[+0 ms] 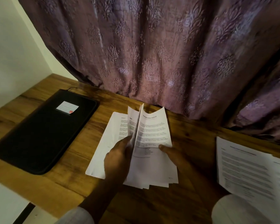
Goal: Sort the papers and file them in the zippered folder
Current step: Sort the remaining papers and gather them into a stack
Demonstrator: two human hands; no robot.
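Observation:
A stack of printed white papers [153, 165] is held above the wooden desk [68, 180] at the centre. My left hand [117, 160] grips its left side and lifts a bent sheet [133, 122] away from the rest. My right hand [173, 156] holds the right side, thumb on the top page. One loose printed sheet [103, 143] lies flat on the desk under the stack's left edge. The black zippered folder [44, 133] lies closed at the left, with a small white label [67, 107] on its cover.
A second pile of printed papers [249, 172] lies at the desk's right edge. A purple patterned curtain [152, 49] hangs along the back of the desk. A white wall [11, 54] stands at the left.

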